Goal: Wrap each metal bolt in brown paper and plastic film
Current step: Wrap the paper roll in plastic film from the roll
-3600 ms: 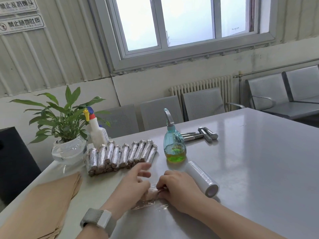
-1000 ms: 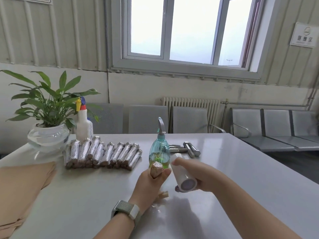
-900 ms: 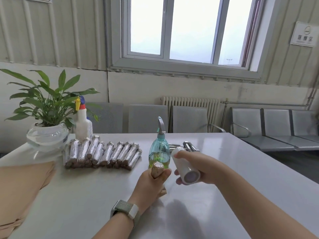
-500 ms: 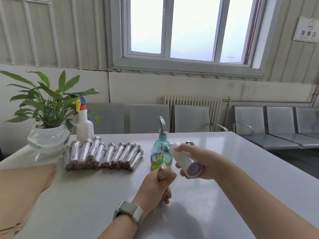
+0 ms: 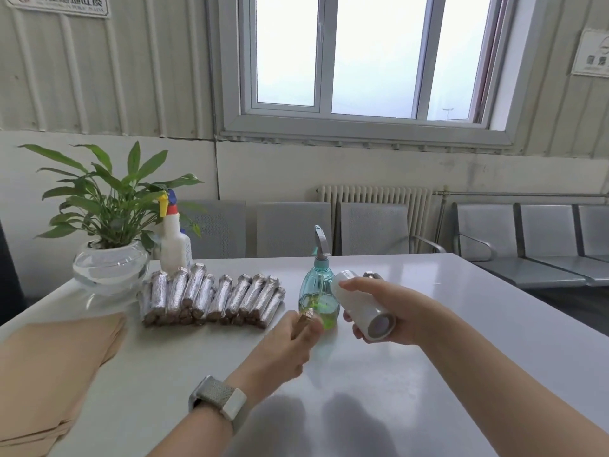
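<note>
Film roll in right hand, above table

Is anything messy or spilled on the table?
Nothing stands out. The wrapped bolts lie in a neat row, both spray bottles stand upright, and the table shows no spill. The left hand grips one bolt; the right hand holds the film roll.

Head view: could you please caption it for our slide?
Left hand holds a paper-wrapped bolt; right hand holds the film roll.
</note>
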